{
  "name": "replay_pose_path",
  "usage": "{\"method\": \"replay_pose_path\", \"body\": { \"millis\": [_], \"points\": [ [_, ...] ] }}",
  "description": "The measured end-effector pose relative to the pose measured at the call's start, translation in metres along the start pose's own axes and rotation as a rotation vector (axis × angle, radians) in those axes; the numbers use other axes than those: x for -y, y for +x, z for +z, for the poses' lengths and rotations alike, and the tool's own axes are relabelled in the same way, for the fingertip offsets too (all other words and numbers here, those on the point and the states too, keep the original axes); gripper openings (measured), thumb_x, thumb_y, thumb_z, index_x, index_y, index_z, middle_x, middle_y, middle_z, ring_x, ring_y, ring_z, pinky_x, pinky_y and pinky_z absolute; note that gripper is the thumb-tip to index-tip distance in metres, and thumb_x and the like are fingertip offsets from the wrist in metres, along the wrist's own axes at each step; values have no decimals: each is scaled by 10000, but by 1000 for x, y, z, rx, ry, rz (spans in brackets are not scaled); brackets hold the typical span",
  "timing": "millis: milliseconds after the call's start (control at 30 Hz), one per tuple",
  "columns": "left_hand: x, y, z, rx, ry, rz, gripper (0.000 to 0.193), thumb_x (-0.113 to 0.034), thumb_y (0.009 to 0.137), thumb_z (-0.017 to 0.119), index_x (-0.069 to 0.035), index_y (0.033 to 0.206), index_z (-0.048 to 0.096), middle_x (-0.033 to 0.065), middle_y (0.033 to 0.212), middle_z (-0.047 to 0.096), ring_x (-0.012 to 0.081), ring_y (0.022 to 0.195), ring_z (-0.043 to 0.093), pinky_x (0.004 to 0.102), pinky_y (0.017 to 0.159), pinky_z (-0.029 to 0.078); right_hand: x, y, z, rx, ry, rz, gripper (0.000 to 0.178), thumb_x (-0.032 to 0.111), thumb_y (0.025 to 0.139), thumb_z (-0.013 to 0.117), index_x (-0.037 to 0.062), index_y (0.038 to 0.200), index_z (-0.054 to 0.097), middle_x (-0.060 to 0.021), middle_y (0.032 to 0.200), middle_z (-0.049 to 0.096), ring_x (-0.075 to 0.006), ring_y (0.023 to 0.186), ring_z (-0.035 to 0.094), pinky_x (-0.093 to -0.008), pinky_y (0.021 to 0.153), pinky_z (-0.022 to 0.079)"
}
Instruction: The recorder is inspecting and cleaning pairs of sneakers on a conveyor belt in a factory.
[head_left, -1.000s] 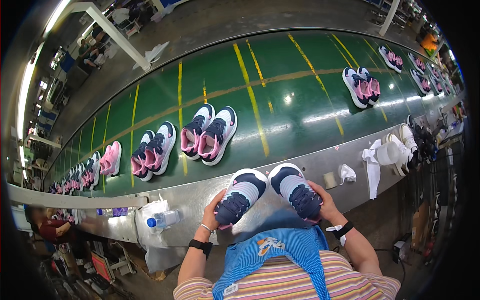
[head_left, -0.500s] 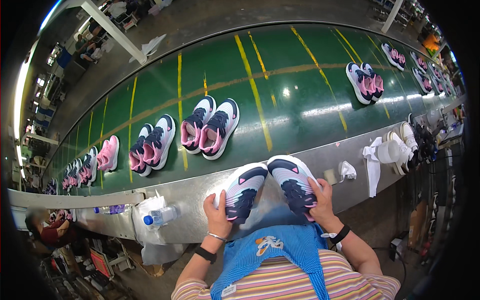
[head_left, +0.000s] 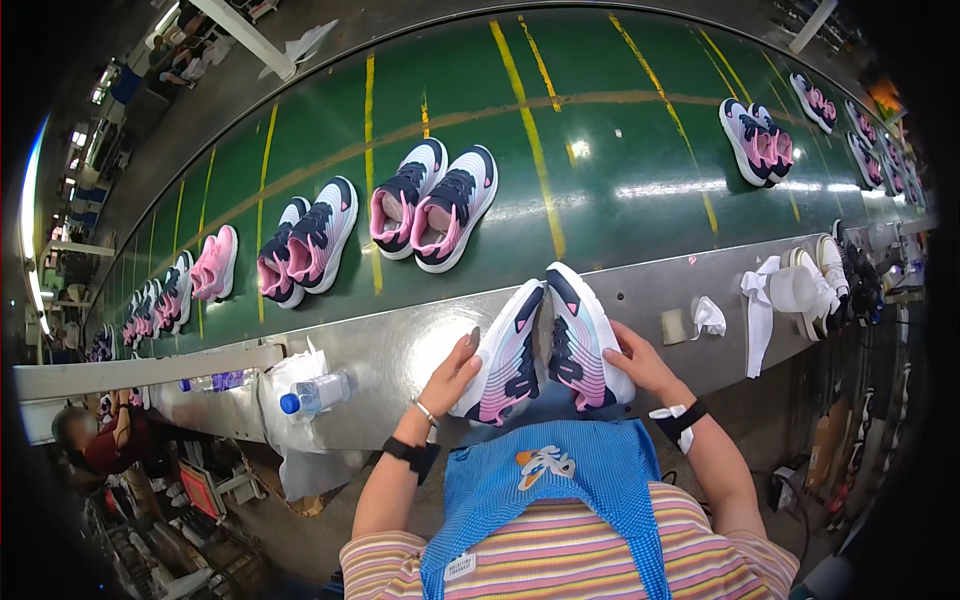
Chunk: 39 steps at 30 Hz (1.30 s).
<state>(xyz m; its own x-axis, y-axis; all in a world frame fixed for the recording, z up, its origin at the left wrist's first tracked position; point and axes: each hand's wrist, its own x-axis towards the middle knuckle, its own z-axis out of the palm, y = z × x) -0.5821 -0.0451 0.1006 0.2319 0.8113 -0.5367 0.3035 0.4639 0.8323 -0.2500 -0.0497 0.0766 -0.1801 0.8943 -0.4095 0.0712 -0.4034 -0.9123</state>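
In front of my apron I hold a pair of sneakers with navy laces, white soles and sides fading from white to pink. My left hand (head_left: 450,380) is closed on the sole side of the left sneaker (head_left: 508,358). Around the heel part of the right sneaker (head_left: 578,345) my right hand (head_left: 648,362) is closed, its fingers partly hidden. Both shoes tilt toward each other, toes pointing away from me and nearly touching, over the metal ledge (head_left: 420,340).
Beyond the ledge runs a green conveyor belt (head_left: 620,180) with matching navy-pink sneakers (head_left: 455,208) and pink sneakers (head_left: 215,263). On the ledge are a water bottle (head_left: 315,394), a tape roll (head_left: 673,326), crumpled paper (head_left: 709,316) and a clear cup (head_left: 790,290). Another person (head_left: 100,440) sits at far left.
Both sneakers have been rolled so their sides show more, and their toes now point more directly away from me. My grip has shifted onto the soles. The view has tilted slightly.
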Motion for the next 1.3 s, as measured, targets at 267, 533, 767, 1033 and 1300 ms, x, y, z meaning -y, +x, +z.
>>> {"method": "replay_pose_path", "body": {
  "millis": [267, 533, 767, 1033, 1300],
  "points": [
    [-17, 11, 0, 104, 32, 110, 517, -281, 876, 459, -18, 1298, 319, 149, 1168, 499, 188, 1030, 488, 279, 892, 355, 28, 7, 22, 35, 136, 135, 584, 141, 756, 648, 67, 1272, 385, -61, 896, 547, -116, 818, 525, -260, 739, 437],
    [-37, 7, -11, -4, -409, -68, 500, -247, 892, 455, -14, 1310, 309, 81, 1159, 503, 130, 998, 499, 234, 841, 395, 51, 21, 32, -19, 377, 158, 467, 187, 854, 545, 21, 1260, 386, -93, 961, 561, -139, 842, 550, -263, 720, 454],
    [-51, 4, -20, 14, -656, -115, 460, -267, 902, 420, 2, 1267, 348, 99, 1130, 521, 168, 977, 535, 278, 843, 426, 61, 28, 34, 37, 563, 172, 454, 259, 877, 507, -17, 1222, 403, -113, 1066, 552, -163, 925, 558, -288, 791, 457],
    [-64, 3, -18, -9, -888, -202, 440, -318, 908, 392, 5, 1206, 397, 149, 1113, 534, 237, 968, 558, 334, 843, 452, 80, 21, 40, 61, 744, 140, 441, 306, 903, 433, -23, 1194, 406, -132, 1104, 536, -195, 963, 555, -307, 833, 449],
    [-44, 21, -22, 72, -1066, -186, 463, -368, 912, 365, -17, 1210, 409, 147, 1149, 520, 242, 1009, 540, 347, 861, 446, 88, 24, 46, -13, 907, 142, 478, 358, 879, 465, 5, 1198, 415, -131, 1151, 515, -222, 1023, 523, -337, 891, 413]
  ]
}}
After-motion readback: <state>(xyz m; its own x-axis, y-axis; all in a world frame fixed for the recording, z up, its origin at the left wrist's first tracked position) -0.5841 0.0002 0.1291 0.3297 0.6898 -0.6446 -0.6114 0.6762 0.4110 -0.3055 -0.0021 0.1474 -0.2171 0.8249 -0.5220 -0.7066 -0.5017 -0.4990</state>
